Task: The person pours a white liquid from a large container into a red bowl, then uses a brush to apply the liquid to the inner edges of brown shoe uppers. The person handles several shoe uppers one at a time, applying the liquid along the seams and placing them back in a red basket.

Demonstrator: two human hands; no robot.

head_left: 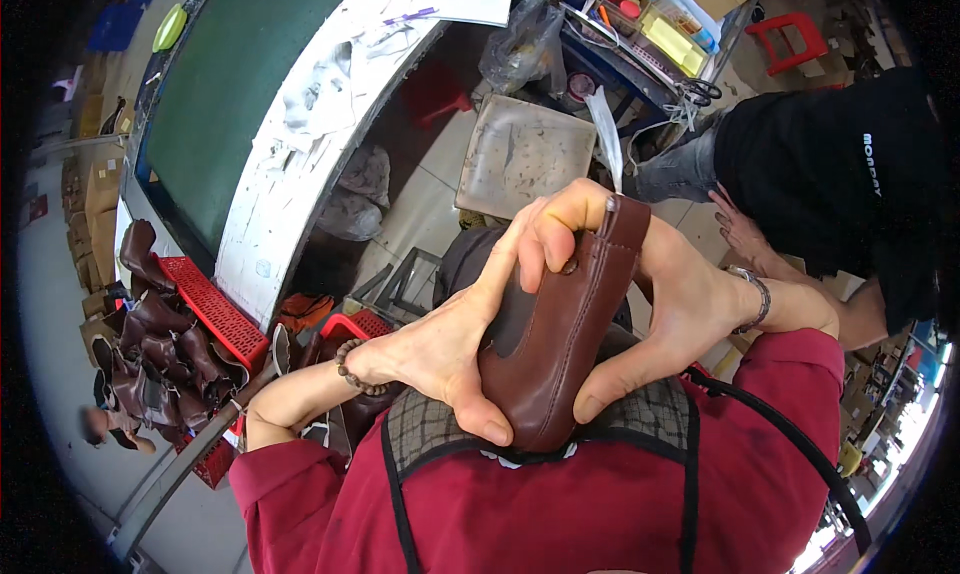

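Observation:
A brown leather boot upper (560, 339) with a stitched seam and a dark side panel is held close in front of my chest. My left hand (450, 339) grips its left side, the thumb near the rounded lower end and the fingers curled at the upper part. My right hand (680, 299) wraps round the other side, its thumb pressed by the lower end and its fingers hidden behind the leather. A pale narrow strip (604, 134) shows just beyond the upper's far end; whether it is joined to it I cannot tell.
Brown boots (165, 349) fill a red basket (215, 314) at left. A green-topped conveyor (250, 84) with a white edge runs at far left. A worn square stool (522, 154) stands ahead. Another person (830, 174) is close on the right, near a cluttered supply bench (650, 44).

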